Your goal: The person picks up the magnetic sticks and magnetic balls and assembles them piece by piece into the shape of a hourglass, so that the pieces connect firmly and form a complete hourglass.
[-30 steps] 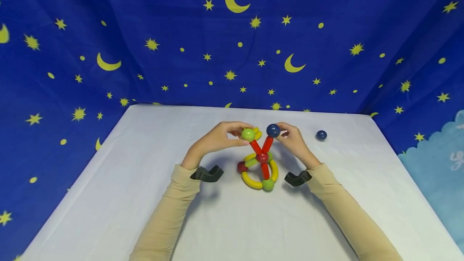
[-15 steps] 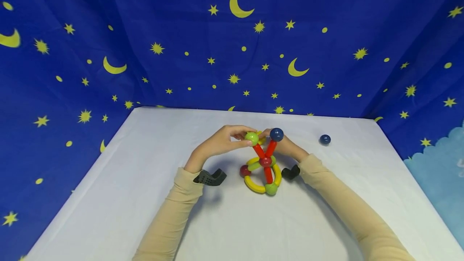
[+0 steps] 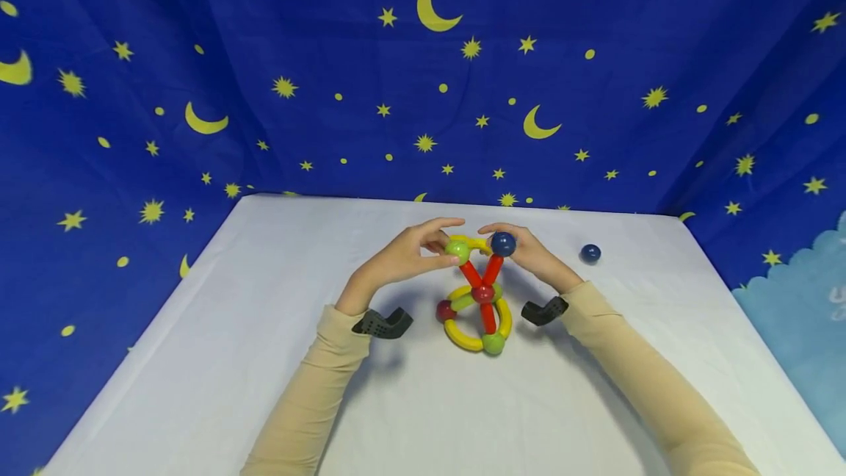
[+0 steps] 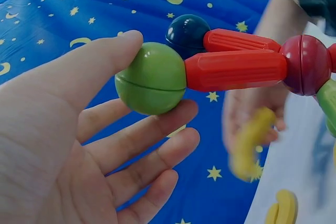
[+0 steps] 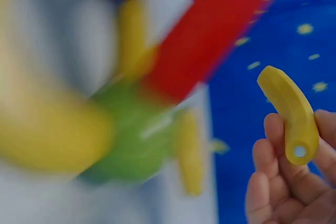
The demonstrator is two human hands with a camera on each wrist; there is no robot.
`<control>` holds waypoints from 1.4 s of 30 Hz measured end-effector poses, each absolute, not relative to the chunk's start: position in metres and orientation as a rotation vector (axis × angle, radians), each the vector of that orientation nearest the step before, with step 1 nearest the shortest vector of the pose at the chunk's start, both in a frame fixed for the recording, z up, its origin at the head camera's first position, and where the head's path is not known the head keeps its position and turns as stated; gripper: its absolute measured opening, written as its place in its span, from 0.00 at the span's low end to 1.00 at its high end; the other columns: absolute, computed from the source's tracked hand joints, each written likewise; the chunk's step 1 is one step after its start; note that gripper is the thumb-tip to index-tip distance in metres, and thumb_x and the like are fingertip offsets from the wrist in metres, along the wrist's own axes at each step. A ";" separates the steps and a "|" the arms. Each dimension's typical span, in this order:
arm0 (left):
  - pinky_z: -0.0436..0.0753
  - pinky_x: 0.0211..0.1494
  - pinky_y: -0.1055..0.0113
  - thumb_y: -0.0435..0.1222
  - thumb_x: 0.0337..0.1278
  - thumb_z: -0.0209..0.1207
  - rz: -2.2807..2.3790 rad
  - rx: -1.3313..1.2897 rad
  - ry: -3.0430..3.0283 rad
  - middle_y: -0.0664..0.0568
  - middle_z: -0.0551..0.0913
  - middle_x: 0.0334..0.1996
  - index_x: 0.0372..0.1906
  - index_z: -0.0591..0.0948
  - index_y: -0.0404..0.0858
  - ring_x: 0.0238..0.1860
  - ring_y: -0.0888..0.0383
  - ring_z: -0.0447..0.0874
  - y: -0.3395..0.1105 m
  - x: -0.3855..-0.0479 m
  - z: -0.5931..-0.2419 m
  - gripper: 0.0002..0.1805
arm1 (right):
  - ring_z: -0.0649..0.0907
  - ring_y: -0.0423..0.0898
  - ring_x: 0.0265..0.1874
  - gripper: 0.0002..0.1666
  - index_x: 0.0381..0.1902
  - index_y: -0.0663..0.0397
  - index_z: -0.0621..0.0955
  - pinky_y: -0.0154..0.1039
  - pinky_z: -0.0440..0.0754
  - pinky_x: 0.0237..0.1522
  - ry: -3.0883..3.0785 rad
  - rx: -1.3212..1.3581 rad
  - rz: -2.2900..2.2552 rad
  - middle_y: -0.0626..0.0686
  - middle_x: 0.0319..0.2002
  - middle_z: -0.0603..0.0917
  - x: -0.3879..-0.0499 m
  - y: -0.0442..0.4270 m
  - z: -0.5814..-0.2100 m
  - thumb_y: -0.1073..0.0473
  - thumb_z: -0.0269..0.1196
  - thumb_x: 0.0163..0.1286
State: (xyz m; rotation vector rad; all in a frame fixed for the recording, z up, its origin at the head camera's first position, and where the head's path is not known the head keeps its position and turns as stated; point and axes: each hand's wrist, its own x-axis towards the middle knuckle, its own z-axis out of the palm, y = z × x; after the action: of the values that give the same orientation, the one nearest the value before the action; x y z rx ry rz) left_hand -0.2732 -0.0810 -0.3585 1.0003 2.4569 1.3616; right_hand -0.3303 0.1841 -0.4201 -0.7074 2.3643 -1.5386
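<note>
A magnetic ball-and-stick structure (image 3: 483, 294) stands on the table, with a ring of yellow and green sticks below and two red sticks (image 4: 236, 71) rising in a V. One red stick ends in a green ball (image 4: 151, 78), the other in a dark blue ball (image 3: 504, 244). My left hand (image 3: 403, 252) holds the green ball between thumb and fingers. Behind the dark blue ball, my right hand (image 3: 534, 254) grips a curved yellow stick (image 5: 292, 116). A pale magnet shows at the stick's near end. In the right wrist view the structure is blurred and close.
A loose dark blue ball (image 3: 590, 253) lies on the white table to the right. Other curved yellow sticks (image 4: 283, 209) lie on the table behind the structure. A blue cloth with stars and moons (image 3: 370, 57) hangs behind the table's far edge.
My right hand reached left behind the structure, then drew back to the right with a curved yellow stick. My left hand stays on the green ball.
</note>
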 end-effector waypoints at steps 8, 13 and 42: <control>0.77 0.60 0.55 0.40 0.57 0.63 1.394 0.956 2.462 0.47 0.86 0.42 0.72 0.58 0.43 0.46 0.53 0.83 -0.080 -0.274 -0.358 0.40 | 0.82 0.41 0.42 0.27 0.65 0.56 0.68 0.57 0.63 0.67 2.219 -0.444 -1.718 0.49 0.41 0.84 -0.315 0.171 -0.364 0.48 0.50 0.75; 0.77 0.60 0.55 0.40 0.57 0.63 1.396 0.964 2.448 0.47 0.86 0.43 0.73 0.56 0.42 0.47 0.54 0.83 -0.080 -0.274 -0.358 0.41 | 0.83 0.42 0.40 0.27 0.65 0.61 0.68 0.56 0.67 0.64 2.183 -0.456 -1.698 0.45 0.36 0.84 -0.305 0.166 -0.351 0.50 0.50 0.75; 0.76 0.60 0.52 0.41 0.59 0.62 1.352 0.987 2.443 0.48 0.84 0.44 0.63 0.74 0.41 0.47 0.55 0.80 -0.086 -0.275 -0.359 0.26 | 0.82 0.39 0.35 0.21 0.53 0.55 0.78 0.34 0.81 0.44 2.074 -0.507 -1.684 0.43 0.36 0.84 -0.303 0.185 -0.357 0.47 0.50 0.74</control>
State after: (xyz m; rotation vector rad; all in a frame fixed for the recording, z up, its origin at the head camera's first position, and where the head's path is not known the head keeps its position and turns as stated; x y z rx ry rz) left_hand -0.2749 -0.0857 -0.3594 0.9873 2.4435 1.3522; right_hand -0.3030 0.1853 -0.3572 -0.5069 2.0739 -1.6843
